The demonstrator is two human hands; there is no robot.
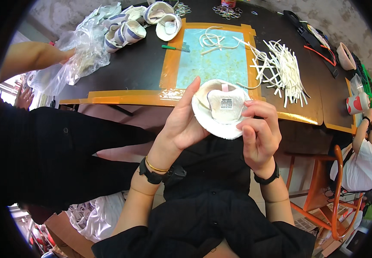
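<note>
White fabric piece (221, 115) in both hands (182, 127) (261, 135)

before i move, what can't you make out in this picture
All in the head view:
- Left hand: most of its fingers are hidden behind the white piece.
- White piece: its far side is turned away from the camera.
- Co-worker's arm, at left: its fingertips are lost in the bag.
- Red container: cut off by the top edge.

A workshop: taped worktable (138, 71), heaped white strips (285, 71), small shoes (132, 31)
</note>
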